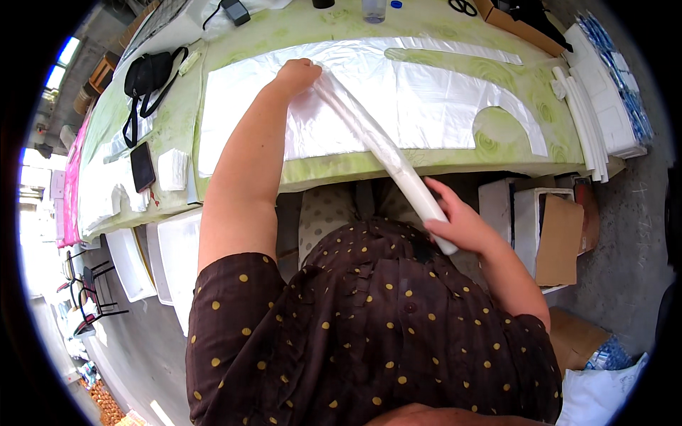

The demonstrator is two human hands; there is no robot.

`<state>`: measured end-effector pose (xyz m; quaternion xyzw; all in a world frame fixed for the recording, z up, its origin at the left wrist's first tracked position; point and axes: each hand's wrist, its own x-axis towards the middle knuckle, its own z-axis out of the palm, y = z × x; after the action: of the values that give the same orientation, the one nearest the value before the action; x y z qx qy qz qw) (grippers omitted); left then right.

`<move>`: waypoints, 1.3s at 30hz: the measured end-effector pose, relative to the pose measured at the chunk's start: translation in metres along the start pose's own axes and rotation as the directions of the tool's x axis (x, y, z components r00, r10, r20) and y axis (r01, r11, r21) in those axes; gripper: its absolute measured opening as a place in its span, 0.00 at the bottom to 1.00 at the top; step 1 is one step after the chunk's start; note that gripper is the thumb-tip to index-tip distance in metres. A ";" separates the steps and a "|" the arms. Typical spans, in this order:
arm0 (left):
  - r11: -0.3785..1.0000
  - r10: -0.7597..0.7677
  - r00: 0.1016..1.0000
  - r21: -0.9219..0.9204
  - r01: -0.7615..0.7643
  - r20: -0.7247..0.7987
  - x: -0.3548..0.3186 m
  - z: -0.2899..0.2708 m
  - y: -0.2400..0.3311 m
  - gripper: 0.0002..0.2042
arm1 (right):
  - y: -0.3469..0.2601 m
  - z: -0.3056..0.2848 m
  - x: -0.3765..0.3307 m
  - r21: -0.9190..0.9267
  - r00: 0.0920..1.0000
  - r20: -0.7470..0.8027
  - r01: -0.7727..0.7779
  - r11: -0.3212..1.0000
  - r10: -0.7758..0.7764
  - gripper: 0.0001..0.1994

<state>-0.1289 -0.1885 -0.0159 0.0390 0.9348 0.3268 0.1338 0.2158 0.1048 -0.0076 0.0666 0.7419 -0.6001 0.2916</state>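
Note:
A long, slim roll of white plastic film (387, 153) slants from the middle of the table down toward my body. My left hand (298, 77) is closed on its far end, over the table. Around the near end, past the table's front edge, my right hand (458, 220) is closed with the thumb on one side and the fingers on the other. Beneath the roll, a thin, shiny white plastic sheet (433, 106) lies flat and slightly wrinkled. Its right part has a curved cut-out, and a narrow strip runs along its far side.
The table (284, 186) has a pale green patterned cover. On its left lie a black bag (149, 74), a phone (142, 167) and a folded white stack (172, 170). Scissors (462, 7) and a clear cup (374, 11) are at the back. White rolls (579, 121) rest at the right; boxes (558, 238) stand below.

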 end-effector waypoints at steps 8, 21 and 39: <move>0.974 0.014 1.000 0.224 -0.013 -0.001 0.014 0.007 -0.010 0.19 | 0.083 -0.027 -0.121 -0.162 0.974 -0.101 -0.219 0.962 0.205 0.35; 0.783 0.620 0.712 0.201 -0.588 -0.330 -0.075 0.042 -0.005 0.38 | 0.120 -0.033 -0.140 0.266 0.931 -0.299 -0.130 0.955 0.210 0.37; 0.334 0.857 0.440 0.360 -0.871 0.267 -0.185 0.083 -0.006 0.32 | -0.043 -0.092 0.065 -0.928 0.841 -0.106 0.108 0.358 -0.530 0.26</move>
<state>0.0724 -0.1732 -0.0408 0.5621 0.8159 0.1223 -0.0588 0.1110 0.1626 0.0056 -0.1301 0.9828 -0.1314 0.0010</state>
